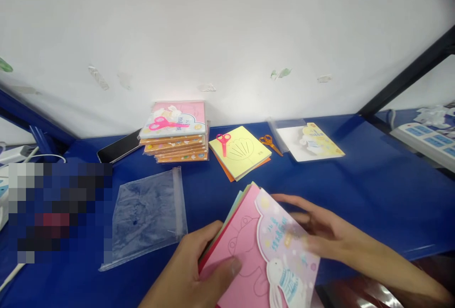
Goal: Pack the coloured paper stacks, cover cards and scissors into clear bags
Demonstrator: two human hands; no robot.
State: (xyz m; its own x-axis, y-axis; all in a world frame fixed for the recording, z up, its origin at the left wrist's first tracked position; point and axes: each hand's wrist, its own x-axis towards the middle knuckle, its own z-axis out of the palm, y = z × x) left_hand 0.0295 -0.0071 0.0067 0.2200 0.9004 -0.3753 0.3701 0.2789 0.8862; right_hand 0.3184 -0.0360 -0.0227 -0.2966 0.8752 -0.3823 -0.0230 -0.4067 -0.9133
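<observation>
A stack of coloured paper sheets (245,251), pink on top with line drawings, is tilted at the bottom centre. A purple cover card (284,237) with a white rabbit lies over its right side. My left hand (199,265) grips the stack's left edge, thumb on the pink sheet. My right hand (320,227) pinches the card side from the right, its fingertips partly behind it. Beyond lie yellow sheets (245,149) with pink scissors (223,143) on them, and orange scissors (270,144) beside them.
Packed paper sets (177,144) are piled at the back left, pink scissors on top. Near them lie a phone (119,147) and an empty clear bag (145,218). A white and yellow card (305,142) rests at the back right by another bag. Power strips stand at both sides.
</observation>
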